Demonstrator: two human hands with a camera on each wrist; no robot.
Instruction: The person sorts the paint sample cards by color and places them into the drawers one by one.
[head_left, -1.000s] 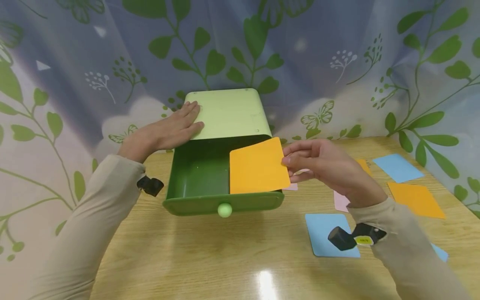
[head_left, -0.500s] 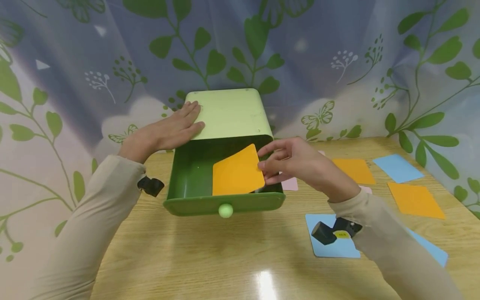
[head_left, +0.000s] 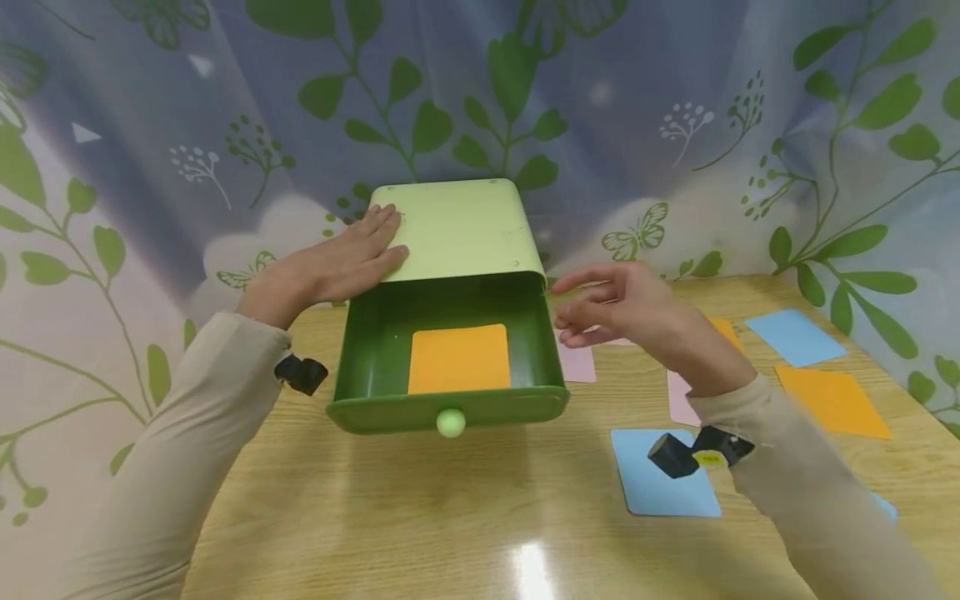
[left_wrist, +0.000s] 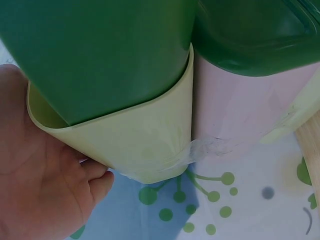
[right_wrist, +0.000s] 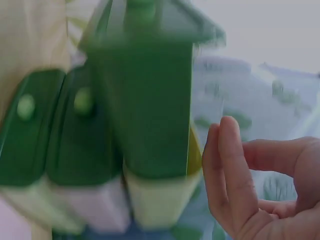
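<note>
An orange card (head_left: 459,360) lies flat in the pulled-out green drawer (head_left: 517,406), which has a round light-green knob (head_left: 451,422). The drawer belongs to a pale yellow-green cabinet (head_left: 468,229). My left hand (head_left: 337,262) rests on the left side of the cabinet's top, fingers extended. Just right of the drawer, my right hand (head_left: 630,310) hovers with loosely bent fingers and nothing between them. In the right wrist view, that hand (right_wrist: 260,190) is beside the drawer's side wall (right_wrist: 155,110).
Two closed drawers (right_wrist: 82,130) sit under the pulled-out one. Blue cards (head_left: 663,492), orange cards (head_left: 832,400) and pink cards (head_left: 577,362) lie spread on the wooden table (head_left: 420,517) at right. A leaf-patterned curtain (head_left: 600,125) hangs behind the cabinet.
My right hand carried the orange card left into the drawer, let it go and drew back to the right. The card now lies flat. My left hand stayed still.
</note>
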